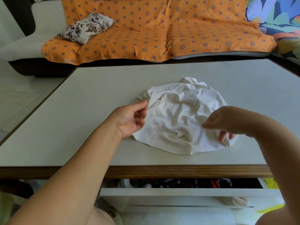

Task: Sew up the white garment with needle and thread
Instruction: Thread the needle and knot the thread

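Pale grey surface (90, 127) carries a crumpled white cotton garment (177, 109). Your left hand (129, 119) pinches a thin pale thread (146, 100) at its left edge. Your right hand (227, 120) hovers near-right, its fingers (221, 136) blurred; I cannot tell their grip.

White garment (178, 114) on pale table (73, 127)

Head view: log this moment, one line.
left hand: pinches thread by white garment | right hand: fingertips pinched above it, contents unclear | table: holds crumpled garment

Crumpled white garment (180, 117) in rounded, creased heap on table (81, 127), right of centre, near front edge. Faint pale thread (177, 118) lying across middle of cloth.
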